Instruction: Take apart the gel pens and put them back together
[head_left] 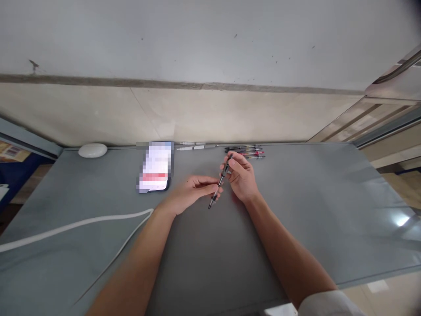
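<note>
A slim pen with a black clip and a clear lower barrel is held aslant over the grey table, its tip pointing down and to the left. My right hand grips its upper part between thumb and fingers. Lower on the barrel, near the tip, my left hand pinches it. Just behind my right hand lies a row of several pens, black and red. White pens rest to their left along the back edge.
A phone with a lit, blurred screen lies left of my left hand. A white oval object sits at the back left. One white cable crosses the left side. The wall rises behind the table.
</note>
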The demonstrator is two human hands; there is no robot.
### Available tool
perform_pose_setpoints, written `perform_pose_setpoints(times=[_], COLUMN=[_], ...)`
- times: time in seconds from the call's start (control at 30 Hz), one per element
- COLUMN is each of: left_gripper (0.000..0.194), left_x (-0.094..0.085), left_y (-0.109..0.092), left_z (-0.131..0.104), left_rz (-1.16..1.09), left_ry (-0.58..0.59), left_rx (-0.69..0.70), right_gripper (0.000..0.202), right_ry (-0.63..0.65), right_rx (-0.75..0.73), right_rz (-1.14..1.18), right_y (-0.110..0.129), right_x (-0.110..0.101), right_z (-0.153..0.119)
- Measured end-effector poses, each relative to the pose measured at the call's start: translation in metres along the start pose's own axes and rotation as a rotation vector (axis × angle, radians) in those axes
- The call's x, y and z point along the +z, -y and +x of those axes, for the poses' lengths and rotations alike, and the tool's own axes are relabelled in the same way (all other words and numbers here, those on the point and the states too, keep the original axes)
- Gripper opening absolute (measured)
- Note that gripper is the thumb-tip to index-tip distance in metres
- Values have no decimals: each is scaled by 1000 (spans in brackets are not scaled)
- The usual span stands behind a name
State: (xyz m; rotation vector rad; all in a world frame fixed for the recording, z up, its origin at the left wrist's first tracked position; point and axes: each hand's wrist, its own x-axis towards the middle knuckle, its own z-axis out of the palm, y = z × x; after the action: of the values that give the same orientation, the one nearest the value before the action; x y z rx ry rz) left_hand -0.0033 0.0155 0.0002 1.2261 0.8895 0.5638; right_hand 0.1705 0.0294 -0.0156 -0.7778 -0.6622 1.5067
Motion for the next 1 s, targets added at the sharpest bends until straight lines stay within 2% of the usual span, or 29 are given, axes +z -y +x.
perform_pose_setpoints(times=[0.07, 0.13, 0.27, 0.37, 0.57, 0.8, 0.9, 1.0], left_gripper=[25, 25, 26, 24, 27, 30, 24, 22], left_x=[0, 0, 2, 3, 2, 3, 4, 4], left_y=[1, 1, -3, -5, -2, -2, -4, -4], left_z=[0, 1, 2, 1, -2, 1, 1, 0], left_rz=[-26, -11, 117, 171, 30, 135, 203, 155], left_ry=[-4, -65, -130, -109, 48, -138, -125, -58], left_rx=[-5, 8, 34, 37, 18, 47, 62, 63], right_gripper=[24, 23, 22, 21, 19, 20, 21, 19], right_ry=[-6, -13, -30, -27, 88, -25, -42, -4], right_rx=[-10, -34, -61, -54, 39, -47, -62, -36], right_rz=[5, 21, 13, 9, 41, 71, 38, 17], right_y=[0, 0, 1, 1, 1, 0, 0, 0], right_x=[-1, 0, 2, 2, -1, -1, 0, 0], right_z=[1, 1, 1, 0, -1, 3, 2, 1])
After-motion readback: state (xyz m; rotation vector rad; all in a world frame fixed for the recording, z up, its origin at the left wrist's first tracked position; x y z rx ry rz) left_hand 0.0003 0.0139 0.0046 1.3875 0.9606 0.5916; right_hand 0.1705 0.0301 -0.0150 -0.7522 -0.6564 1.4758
